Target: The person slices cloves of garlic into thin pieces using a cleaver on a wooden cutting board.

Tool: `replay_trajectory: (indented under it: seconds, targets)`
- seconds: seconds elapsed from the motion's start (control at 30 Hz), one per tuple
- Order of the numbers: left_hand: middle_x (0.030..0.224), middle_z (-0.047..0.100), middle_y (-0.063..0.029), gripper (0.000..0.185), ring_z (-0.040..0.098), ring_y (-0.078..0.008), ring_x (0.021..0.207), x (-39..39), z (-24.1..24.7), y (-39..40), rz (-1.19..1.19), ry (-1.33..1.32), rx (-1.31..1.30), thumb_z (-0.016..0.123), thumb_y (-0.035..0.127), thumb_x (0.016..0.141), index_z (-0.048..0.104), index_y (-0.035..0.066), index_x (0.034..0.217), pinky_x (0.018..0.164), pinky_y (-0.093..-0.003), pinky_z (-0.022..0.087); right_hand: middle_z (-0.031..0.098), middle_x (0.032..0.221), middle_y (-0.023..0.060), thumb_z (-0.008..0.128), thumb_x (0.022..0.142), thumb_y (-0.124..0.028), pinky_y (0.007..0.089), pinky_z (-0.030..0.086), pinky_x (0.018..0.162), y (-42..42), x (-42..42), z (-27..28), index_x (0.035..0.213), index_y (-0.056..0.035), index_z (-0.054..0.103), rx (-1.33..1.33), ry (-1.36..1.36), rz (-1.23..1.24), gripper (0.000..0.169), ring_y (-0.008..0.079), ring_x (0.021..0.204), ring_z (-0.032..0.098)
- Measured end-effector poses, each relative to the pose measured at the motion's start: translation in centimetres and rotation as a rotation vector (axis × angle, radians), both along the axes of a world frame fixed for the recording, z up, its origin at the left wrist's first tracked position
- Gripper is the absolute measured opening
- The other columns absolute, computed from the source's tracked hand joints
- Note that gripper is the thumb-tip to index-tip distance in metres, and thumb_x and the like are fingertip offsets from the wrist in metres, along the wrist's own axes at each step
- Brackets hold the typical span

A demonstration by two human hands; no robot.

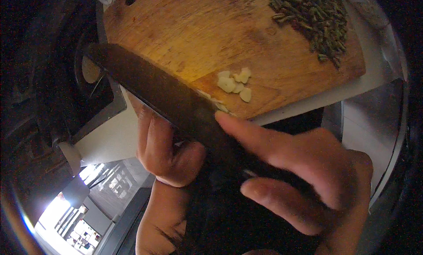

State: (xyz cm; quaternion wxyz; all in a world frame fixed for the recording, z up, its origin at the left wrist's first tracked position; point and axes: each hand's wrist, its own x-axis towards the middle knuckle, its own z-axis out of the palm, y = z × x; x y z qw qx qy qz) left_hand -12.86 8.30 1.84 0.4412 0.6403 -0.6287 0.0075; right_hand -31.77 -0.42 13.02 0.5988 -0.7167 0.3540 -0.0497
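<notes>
A broad, dark-bladed kitchen knife slants across the view, its tip at the upper left. My right hand is around the knife's handle end, with the index finger laid along the blade's upper edge; the handle is lost in shadow. Below the blade is my left hand, fingers curled, partly covered by the knife. Whether it holds anything cannot be told. Pale slices, apparently garlic, lie on the wooden cutting board. A few thin slivers are beside the blade near my index fingertip.
A heap of chopped green pieces, perhaps beans, covers the board's far right corner. The board rests on a pale counter. At left, a dark round pan or burner area is dim. Bright glare shows at the lower left.
</notes>
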Motion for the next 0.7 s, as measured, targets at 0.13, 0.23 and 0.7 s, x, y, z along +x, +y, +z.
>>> replay_trajectory:
  seconds: [0.13,0.23,0.7]
  targets:
    - [0.087,0.061,-0.0173,0.024,0.061,-0.0309,0.079,-1.2,0.5,-1.4,-0.045,0.038,-0.050,0.072,0.007,0.067,0.063,-0.002,0.087,0.070,-0.0336,0.048,0.066,0.093,0.0200,0.063,0.081,-0.019,0.0304,0.049,0.077,1.2,0.3,-1.6,0.123,0.0009,0.052,-0.085,-0.247,-0.122,0.048,0.0267,0.087,0.067]
    - [0.085,0.061,-0.0160,0.022,0.061,-0.0268,0.075,-2.0,1.5,-1.3,0.026,0.084,0.059,0.072,0.004,0.065,0.062,-0.002,0.083,0.066,-0.0310,0.047,0.066,0.092,0.0192,0.062,0.081,-0.024,0.0297,0.049,0.074,2.8,0.3,-4.1,0.121,0.0012,0.055,-0.081,-0.325,-0.262,0.048,0.0254,0.079,0.066]
    - [0.086,0.062,-0.0157,0.023,0.061,-0.0300,0.078,-1.2,0.9,-0.6,0.085,0.035,0.078,0.074,0.006,0.066,0.063,-0.001,0.085,0.068,-0.0343,0.050,0.067,0.089,0.0168,0.061,0.078,-0.041,0.0274,0.049,0.070,0.8,-0.3,-1.6,0.120,0.0006,0.056,-0.055,-0.080,-0.068,0.059,0.0237,0.076,0.066]
